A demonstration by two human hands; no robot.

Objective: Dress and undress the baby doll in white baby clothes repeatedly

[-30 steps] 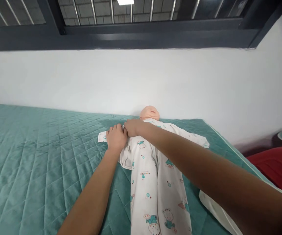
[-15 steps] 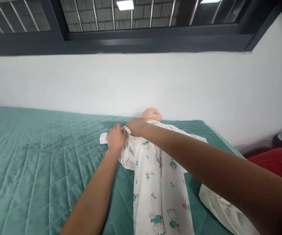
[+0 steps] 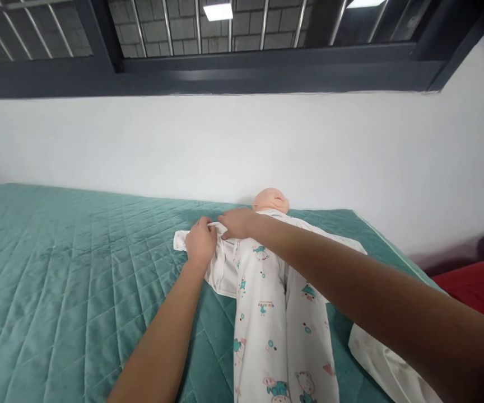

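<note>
A baby doll (image 3: pixel 271 200) lies on its back on the green quilted bed cover, its head toward the wall. White printed baby clothes (image 3: pixel 263 319) with small animal figures cover its body and legs, and one sleeve (image 3: pixel 180 240) sticks out to the left. My left hand (image 3: pixel 201 242) is closed on the cloth of that sleeve. My right hand (image 3: pixel 237 223) reaches across the doll's chest and pinches the same white cloth near its shoulder. My fingers hide the doll's arm, if it is inside there.
The green quilted cover (image 3: pixel 78 280) spreads to the left. A white cloth (image 3: pixel 387 364) lies at the lower right under my forearm, with a red item (image 3: pixel 477 285) beyond it. Behind the bed rises a white wall (image 3: pixel 162 145) below a dark window frame (image 3: pixel 267 73).
The view has shifted slightly, so the doll appears further right and lower. My hands have drawn a little apart, with the cloth stretched between them.
</note>
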